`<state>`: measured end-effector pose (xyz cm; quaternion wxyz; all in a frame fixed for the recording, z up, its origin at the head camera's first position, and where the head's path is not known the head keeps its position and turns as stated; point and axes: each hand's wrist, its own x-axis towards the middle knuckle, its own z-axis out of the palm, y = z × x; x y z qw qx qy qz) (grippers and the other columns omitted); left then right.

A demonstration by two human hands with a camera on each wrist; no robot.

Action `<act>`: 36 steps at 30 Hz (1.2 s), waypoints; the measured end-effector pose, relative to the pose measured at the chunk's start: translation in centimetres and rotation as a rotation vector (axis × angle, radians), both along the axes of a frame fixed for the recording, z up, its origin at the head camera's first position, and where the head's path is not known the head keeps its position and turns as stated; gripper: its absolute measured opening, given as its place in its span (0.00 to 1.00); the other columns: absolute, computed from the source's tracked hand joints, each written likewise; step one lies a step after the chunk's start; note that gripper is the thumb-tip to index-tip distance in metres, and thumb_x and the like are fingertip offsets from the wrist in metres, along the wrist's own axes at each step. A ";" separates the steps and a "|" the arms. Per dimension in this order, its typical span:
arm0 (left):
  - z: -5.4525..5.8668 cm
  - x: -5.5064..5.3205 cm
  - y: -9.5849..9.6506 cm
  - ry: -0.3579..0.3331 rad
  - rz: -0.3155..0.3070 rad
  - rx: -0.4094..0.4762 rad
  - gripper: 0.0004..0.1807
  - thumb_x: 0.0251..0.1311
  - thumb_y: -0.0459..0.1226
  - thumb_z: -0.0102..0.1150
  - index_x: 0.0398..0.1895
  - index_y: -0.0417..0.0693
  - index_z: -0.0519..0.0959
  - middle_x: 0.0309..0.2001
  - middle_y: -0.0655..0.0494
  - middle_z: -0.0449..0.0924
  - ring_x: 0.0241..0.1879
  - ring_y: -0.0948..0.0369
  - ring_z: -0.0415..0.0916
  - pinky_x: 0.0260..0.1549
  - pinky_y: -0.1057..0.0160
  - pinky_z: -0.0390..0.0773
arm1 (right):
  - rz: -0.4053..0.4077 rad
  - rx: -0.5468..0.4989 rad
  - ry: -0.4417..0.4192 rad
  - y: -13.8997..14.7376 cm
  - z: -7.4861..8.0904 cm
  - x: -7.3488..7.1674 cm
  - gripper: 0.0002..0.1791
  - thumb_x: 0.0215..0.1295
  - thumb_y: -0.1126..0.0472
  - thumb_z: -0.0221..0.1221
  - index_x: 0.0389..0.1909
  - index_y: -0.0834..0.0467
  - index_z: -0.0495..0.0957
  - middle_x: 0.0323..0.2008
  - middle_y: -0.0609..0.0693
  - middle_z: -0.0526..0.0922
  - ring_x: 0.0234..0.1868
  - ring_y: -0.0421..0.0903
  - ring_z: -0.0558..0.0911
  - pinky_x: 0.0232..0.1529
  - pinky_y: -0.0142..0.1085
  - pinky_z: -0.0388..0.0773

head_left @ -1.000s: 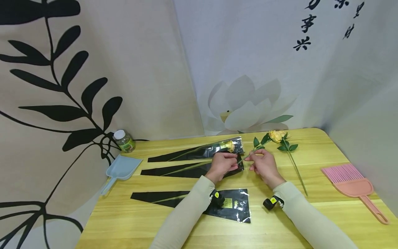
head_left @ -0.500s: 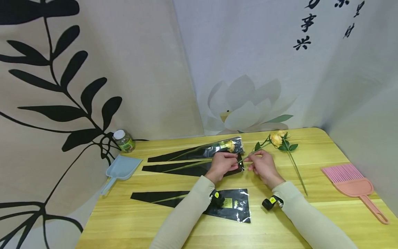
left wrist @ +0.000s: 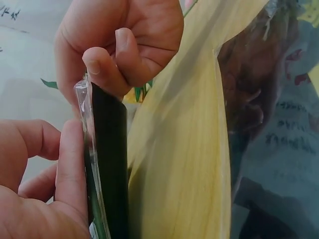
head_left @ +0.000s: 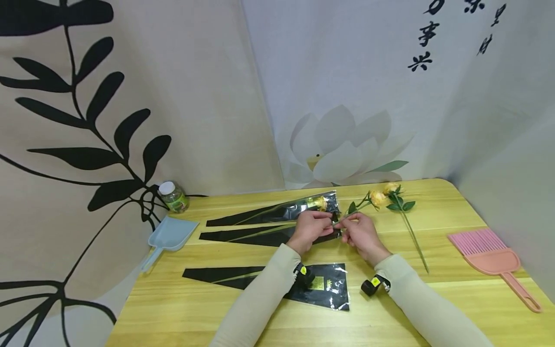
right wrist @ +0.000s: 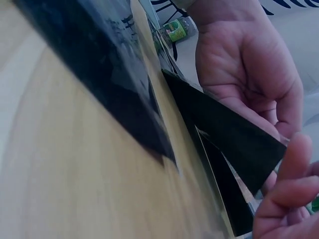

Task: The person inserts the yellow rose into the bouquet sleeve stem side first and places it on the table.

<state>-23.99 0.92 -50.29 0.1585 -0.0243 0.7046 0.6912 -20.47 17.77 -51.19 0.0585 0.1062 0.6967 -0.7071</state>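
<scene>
Rose (head_left: 377,198) in right hand (head_left: 363,237), wall-writing 事兴 (head_left: 428,33)

Head view looks forward-down; close wrist views share the black wrapper (right wrist: 224,129).

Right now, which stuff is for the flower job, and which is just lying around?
Seems for the job:
held yellow rose
held black sleeve
back sleeve with rose
front sleeve
loose rose

Seems just lying about:
white-lidded jar
blue dustpan
pink brush
</scene>
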 end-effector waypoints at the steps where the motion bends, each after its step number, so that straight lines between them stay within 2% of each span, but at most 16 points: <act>1: 0.1 0.0 0.0 0.002 0.001 0.001 0.11 0.68 0.29 0.65 0.49 0.43 0.90 0.41 0.47 0.89 0.35 0.60 0.89 0.42 0.63 0.91 | 0.004 0.006 0.001 -0.1 0.0 0.0 0.13 0.80 0.61 0.55 0.54 0.65 0.66 0.37 0.47 0.90 0.15 0.36 0.75 0.13 0.27 0.69; 8: 0.4 0.0 -0.3 0.008 0.006 0.004 0.11 0.68 0.30 0.65 0.50 0.44 0.90 0.42 0.48 0.89 0.36 0.61 0.89 0.41 0.64 0.91 | 0.013 0.017 0.012 -0.3 0.0 0.0 0.13 0.78 0.60 0.60 0.51 0.65 0.72 0.37 0.44 0.92 0.14 0.35 0.73 0.12 0.28 0.68; 13: 0.3 0.0 -0.5 0.000 0.008 0.009 0.12 0.68 0.30 0.64 0.51 0.44 0.90 0.43 0.48 0.89 0.36 0.60 0.89 0.41 0.65 0.91 | -0.004 0.002 0.030 -0.3 0.1 0.1 0.17 0.80 0.57 0.58 0.54 0.69 0.78 0.37 0.46 0.91 0.17 0.35 0.74 0.14 0.27 0.69; 20: 0.2 0.0 -0.8 0.007 0.002 0.005 0.12 0.68 0.30 0.65 0.51 0.45 0.90 0.44 0.47 0.88 0.35 0.61 0.88 0.41 0.64 0.91 | -0.028 -0.058 0.028 -0.2 0.4 0.2 0.14 0.83 0.57 0.52 0.56 0.64 0.69 0.37 0.47 0.92 0.16 0.35 0.76 0.14 0.27 0.69; 26: 0.2 0.1 -0.9 0.017 -0.006 0.008 0.12 0.69 0.30 0.65 0.51 0.45 0.90 0.44 0.47 0.89 0.35 0.61 0.88 0.40 0.64 0.91 | -0.075 -0.090 0.057 0.0 0.3 0.2 0.13 0.80 0.61 0.56 0.55 0.66 0.72 0.38 0.49 0.91 0.17 0.35 0.77 0.14 0.26 0.69; 31: 0.4 0.1 -0.9 0.016 -0.001 0.014 0.12 0.68 0.29 0.65 0.52 0.43 0.90 0.47 0.46 0.89 0.35 0.61 0.88 0.41 0.64 0.91 | -0.101 -0.105 0.055 0.3 0.4 0.0 0.11 0.82 0.57 0.56 0.51 0.60 0.69 0.38 0.49 0.92 0.16 0.36 0.77 0.13 0.26 0.68; 36: 0.4 -0.1 -1.0 0.015 0.007 -0.006 0.12 0.68 0.29 0.65 0.51 0.44 0.90 0.45 0.45 0.88 0.34 0.62 0.88 0.39 0.65 0.91 | -0.107 -0.102 0.061 0.4 0.8 0.1 0.10 0.82 0.57 0.56 0.48 0.61 0.71 0.36 0.45 0.91 0.17 0.36 0.78 0.13 0.27 0.68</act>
